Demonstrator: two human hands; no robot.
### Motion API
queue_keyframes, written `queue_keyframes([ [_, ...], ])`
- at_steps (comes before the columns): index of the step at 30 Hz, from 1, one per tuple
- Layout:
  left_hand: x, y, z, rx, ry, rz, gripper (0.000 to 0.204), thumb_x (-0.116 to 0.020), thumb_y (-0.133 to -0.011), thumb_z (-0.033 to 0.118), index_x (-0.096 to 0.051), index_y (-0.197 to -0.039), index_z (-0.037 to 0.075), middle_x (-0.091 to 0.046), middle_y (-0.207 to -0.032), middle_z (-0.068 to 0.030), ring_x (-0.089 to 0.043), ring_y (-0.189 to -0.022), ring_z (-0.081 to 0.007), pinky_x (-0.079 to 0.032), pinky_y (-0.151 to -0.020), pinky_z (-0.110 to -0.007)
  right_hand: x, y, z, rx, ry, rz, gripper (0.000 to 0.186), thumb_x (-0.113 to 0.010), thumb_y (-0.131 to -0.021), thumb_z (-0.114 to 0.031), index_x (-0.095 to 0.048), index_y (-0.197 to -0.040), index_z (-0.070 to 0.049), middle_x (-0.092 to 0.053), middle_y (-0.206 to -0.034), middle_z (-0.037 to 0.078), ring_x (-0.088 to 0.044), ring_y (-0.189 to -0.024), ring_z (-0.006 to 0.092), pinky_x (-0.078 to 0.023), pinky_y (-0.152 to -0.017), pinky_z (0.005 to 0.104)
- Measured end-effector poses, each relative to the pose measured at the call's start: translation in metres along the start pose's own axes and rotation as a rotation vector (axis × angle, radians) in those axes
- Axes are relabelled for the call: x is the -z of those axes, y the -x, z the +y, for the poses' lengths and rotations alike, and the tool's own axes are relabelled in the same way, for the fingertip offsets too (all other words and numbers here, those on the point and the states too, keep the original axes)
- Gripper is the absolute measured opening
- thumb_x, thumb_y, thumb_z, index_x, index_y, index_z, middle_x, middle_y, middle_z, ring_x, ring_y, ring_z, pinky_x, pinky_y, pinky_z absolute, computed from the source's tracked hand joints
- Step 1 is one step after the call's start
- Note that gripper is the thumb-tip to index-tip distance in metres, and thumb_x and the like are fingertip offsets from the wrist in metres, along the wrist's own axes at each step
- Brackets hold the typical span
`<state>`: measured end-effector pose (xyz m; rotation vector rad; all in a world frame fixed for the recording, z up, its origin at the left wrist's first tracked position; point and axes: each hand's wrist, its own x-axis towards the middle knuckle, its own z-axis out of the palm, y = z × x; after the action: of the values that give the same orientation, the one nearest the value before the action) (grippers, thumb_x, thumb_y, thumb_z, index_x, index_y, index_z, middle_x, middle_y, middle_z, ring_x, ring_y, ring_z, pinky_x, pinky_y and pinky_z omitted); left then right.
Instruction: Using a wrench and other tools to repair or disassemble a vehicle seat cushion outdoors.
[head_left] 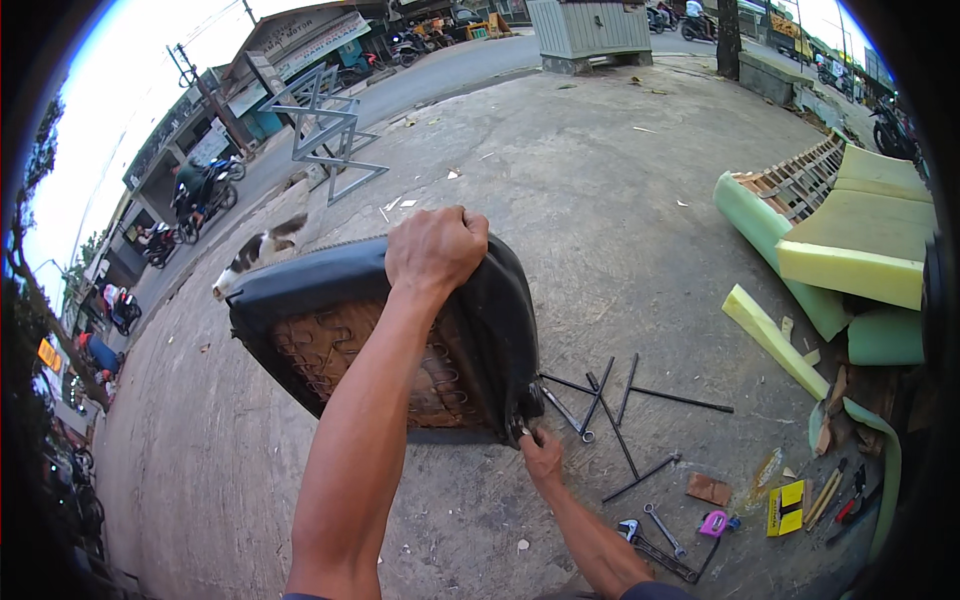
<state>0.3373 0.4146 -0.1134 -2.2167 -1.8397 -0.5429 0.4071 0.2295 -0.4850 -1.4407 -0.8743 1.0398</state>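
A black upholstered seat stands tilted on edge before me, its underside facing me. Zigzag springs show over a brown backing inside its black border. My left hand is closed over the seat's upper edge, knuckles up. Lower down, at the near right corner, my right hand has its fingers closed on the loose, bunched black cover. The fingertips are partly hidden there, so any small item between them cannot be made out.
Right of the seat lie T-handle wrenches, a combination wrench, a pink tape measure and a yellow box. Foam pieces pile up at the right. A cat is behind the seat, near a metal frame. Motorbikes pass on the road.
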Motion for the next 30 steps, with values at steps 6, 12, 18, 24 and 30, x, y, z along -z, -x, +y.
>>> queue_keyframes([
  [6,0.004,-0.003,0.011,-0.004,0.018,-0.003,0.046,-0.045,-0.092,0.039,-0.078,-0.097,0.008,-0.073,-0.095,-0.0256,-0.070,-0.093,-0.0445,-0.054,-0.089,-0.051,0.003,-0.021,0.023,-0.277,-0.366,0.136,0.021,-0.065,-0.093,-0.030,-0.064,-0.086,-0.010,-0.048,-0.062,-0.002,-0.042,-0.049,0.0086,-0.035,-0.043,0.0309],
  [12,0.003,0.000,-0.002,0.021,-0.011,0.029,0.046,-0.045,-0.092,0.039,-0.078,-0.097,0.008,-0.073,-0.095,-0.0251,-0.070,-0.093,-0.0445,-0.054,-0.088,-0.051,0.018,-0.019,-0.056,-0.337,0.115,-0.195,0.035,-0.067,-0.097,-0.038,-0.067,-0.094,-0.003,-0.058,-0.066,0.006,-0.056,-0.056,0.0157,-0.041,-0.049,0.0346],
  [18,0.004,0.003,-0.001,0.006,-0.007,0.052,0.044,-0.045,-0.092,0.038,-0.078,-0.095,0.008,-0.073,-0.094,-0.0253,-0.070,-0.090,-0.0436,-0.054,-0.086,-0.051,0.013,-0.031,-0.041,0.039,0.359,-0.255,0.036,-0.062,-0.100,-0.033,-0.062,-0.101,0.003,-0.069,-0.085,0.023,-0.070,-0.088,0.0304,-0.052,-0.079,0.0417],
  [24,0.001,0.022,0.009,-0.057,0.034,0.079,0.043,-0.046,-0.092,0.036,-0.077,-0.094,0.006,-0.073,-0.093,-0.0243,-0.070,-0.090,-0.0427,-0.054,-0.085,-0.051,0.027,-0.021,-0.006,0.174,-0.008,-0.171,0.026,-0.060,-0.100,-0.024,-0.061,-0.107,0.001,-0.069,-0.087,0.013,-0.065,-0.084,0.0171,-0.050,-0.075,0.0354],
  [30,0.005,0.019,-0.002,-0.013,-0.034,0.100,0.043,-0.047,-0.092,0.035,-0.077,-0.093,0.004,-0.074,-0.091,-0.0224,-0.072,-0.088,-0.0413,-0.055,-0.085,-0.048,0.030,-0.013,-0.020,-0.097,0.070,-0.163,0.025,-0.061,-0.099,-0.024,-0.065,-0.101,0.001,-0.069,-0.081,0.009,-0.066,-0.079,0.0157,-0.050,-0.073,0.0345],
])
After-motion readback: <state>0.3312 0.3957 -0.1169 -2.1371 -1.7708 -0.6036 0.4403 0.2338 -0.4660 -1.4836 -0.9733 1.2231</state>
